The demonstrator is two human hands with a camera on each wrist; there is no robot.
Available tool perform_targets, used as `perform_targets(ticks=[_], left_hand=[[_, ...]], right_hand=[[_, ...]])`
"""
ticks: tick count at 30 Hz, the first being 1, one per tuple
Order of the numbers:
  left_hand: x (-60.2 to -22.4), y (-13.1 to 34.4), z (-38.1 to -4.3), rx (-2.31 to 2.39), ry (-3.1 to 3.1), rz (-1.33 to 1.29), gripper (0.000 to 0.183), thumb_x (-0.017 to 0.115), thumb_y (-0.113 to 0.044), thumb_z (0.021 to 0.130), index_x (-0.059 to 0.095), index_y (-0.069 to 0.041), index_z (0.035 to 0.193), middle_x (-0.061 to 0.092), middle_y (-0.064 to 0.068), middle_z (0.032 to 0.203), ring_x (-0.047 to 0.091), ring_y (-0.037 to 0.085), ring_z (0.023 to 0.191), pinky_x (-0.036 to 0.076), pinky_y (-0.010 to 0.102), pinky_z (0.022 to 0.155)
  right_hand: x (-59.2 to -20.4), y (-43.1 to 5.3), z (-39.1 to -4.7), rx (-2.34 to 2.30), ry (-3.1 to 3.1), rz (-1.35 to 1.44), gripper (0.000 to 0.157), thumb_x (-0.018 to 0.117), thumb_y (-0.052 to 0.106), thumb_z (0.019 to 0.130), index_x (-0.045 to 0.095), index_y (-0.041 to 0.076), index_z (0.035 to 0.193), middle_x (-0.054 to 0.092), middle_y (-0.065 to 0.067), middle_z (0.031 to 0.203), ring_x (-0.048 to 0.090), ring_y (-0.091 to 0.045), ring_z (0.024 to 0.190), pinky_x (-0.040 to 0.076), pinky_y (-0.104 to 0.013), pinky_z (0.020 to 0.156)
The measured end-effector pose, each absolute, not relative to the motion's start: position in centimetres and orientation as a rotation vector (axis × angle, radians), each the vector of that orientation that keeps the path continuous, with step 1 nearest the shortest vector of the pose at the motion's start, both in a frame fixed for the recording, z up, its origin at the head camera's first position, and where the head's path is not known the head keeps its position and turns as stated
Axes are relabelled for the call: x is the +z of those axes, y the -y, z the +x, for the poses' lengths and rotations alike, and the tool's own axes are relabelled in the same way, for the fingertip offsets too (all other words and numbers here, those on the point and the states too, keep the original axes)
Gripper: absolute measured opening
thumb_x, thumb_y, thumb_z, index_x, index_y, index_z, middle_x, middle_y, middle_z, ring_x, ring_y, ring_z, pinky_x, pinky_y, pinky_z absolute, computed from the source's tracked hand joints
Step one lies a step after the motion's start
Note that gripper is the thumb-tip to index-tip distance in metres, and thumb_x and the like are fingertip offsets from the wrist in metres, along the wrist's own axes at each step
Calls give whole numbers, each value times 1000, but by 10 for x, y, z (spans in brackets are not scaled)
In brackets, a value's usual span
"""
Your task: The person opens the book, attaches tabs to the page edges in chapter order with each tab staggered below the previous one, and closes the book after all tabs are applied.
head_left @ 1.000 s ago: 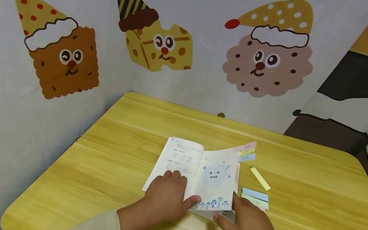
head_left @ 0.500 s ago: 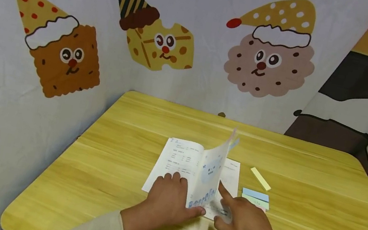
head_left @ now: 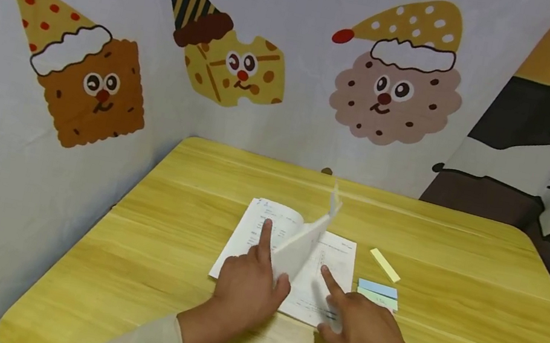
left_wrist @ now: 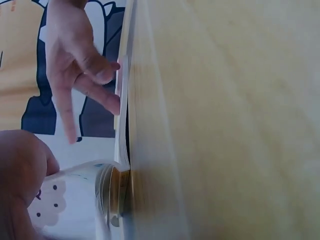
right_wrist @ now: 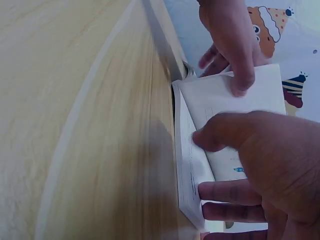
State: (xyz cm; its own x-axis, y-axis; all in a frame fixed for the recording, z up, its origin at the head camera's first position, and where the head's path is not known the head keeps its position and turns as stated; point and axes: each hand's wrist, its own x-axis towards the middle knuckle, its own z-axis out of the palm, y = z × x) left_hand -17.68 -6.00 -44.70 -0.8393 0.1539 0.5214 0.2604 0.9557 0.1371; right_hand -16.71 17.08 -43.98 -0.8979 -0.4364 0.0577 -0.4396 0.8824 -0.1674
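Note:
An open book [head_left: 343, 254] with printed white pages lies on the table. A standing page [head_left: 302, 245] rises from its middle, with small index tabs [head_left: 335, 200] at its far edge. My left hand [head_left: 244, 289] is at the left half of the book, index finger pointing away from me. In the right wrist view, the left thumb [right_wrist: 241, 82] lies on the near face of that page and the fingers are behind it, so the hand pinches it. Over the right half is my right hand [head_left: 372, 333], fingers spread, its thumb and fingertips at the lower right page.
A loose yellow index strip [head_left: 385, 265] lies right of the book. Nearer to me are a blue strip [head_left: 377, 288] and a green strip [head_left: 378, 299], partly behind the right hand. The wooden table [head_left: 161, 219] meets a cloth printed with cartoon figures.
The tabbed page has swung left from the right side, uncovering the right page. My left index finger has straightened and the left thumb now meets the page; the right hand has let it go.

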Motion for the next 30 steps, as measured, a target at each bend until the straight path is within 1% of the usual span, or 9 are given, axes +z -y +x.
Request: perform_targets(ticks=[2, 5, 9, 12, 16, 19, 22, 26, 30], left_hand=[[-447, 62, -180, -329, 2375, -344, 98, 66, -28, 72, 9, 1, 146, 47, 30, 124, 58, 31, 66, 45, 41, 50], [-444, 63, -183, -276, 2319, -394, 105, 72, -16, 64, 11, -19, 149, 12, 31, 148, 46, 44, 114, 46, 55, 78], [-435, 63, -184, 40, 2601, -494, 83, 75, -15, 73, 37, -41, 142, -7, 16, 155, -4, 45, 137, 5, 68, 100], [-428, 63, -184, 236, 2720, -651, 43, 67, -15, 83, 62, -27, 124, 5, 6, 157, -8, 38, 139, -4, 59, 105], [-425, 63, -184, 256, 2712, -803, 14, 62, -12, 87, 69, -12, 99, 50, 3, 135, 26, 29, 137, 13, 44, 110], [-426, 65, -185, 211, 2695, -895, 14, 62, -6, 86, 67, -11, 99, 59, 2, 115, 46, 25, 123, 33, 42, 103], [-431, 67, -185, 176, 2705, -1019, 22, 63, -6, 86, 65, -17, 105, 57, -4, 112, 45, 25, 117, 45, 47, 89], [-439, 68, -184, 18, 2809, -1099, 15, 61, -26, 90, 65, -25, 105, 54, -12, 114, 38, 28, 119, 44, 59, 82], [-442, 67, -183, -118, 2894, -1057, 39, 59, -59, 83, 66, -26, 100, 52, -11, 106, 36, 31, 116, 35, 70, 82]], right_hand=[[-440, -173, -168, 250, 3050, 712, 88, 75, 44, 71, 30, 34, 147, 64, 11, 94, 57, -5, 81, 41, -30, 51], [-440, -174, -170, 203, 3076, 733, 83, 79, 44, 69, 41, 32, 142, 65, 3, 105, 59, -10, 91, 45, -33, 56], [-438, -174, -172, 156, 3100, 758, 74, 80, 44, 69, 51, 32, 136, 64, -1, 110, 60, -14, 96, 48, -36, 58], [-438, -175, -173, 158, 3096, 786, 67, 80, 44, 69, 56, 32, 131, 64, 0, 109, 60, -15, 96, 48, -37, 60], [-440, -179, -172, 209, 3045, 859, 51, 79, 40, 71, 66, 28, 119, 64, 3, 105, 59, -14, 94, 49, -37, 62], [-442, -180, -172, 269, 2991, 924, 37, 76, 34, 74, 70, 27, 109, 65, 6, 104, 59, -13, 95, 49, -37, 64], [-443, -181, -172, 298, 2940, 962, 23, 71, 27, 77, 73, 26, 100, 66, 9, 104, 58, -11, 96, 49, -35, 64], [-443, -180, -173, 266, 2890, 948, 16, 66, 21, 81, 73, 25, 94, 65, 13, 89, 56, -5, 80, 46, -28, 58], [-442, -177, -177, 243, 2849, 927, 9, 65, 20, 85, 68, 26, 91, 52, 18, 74, 46, -1, 65, 40, -24, 52]])
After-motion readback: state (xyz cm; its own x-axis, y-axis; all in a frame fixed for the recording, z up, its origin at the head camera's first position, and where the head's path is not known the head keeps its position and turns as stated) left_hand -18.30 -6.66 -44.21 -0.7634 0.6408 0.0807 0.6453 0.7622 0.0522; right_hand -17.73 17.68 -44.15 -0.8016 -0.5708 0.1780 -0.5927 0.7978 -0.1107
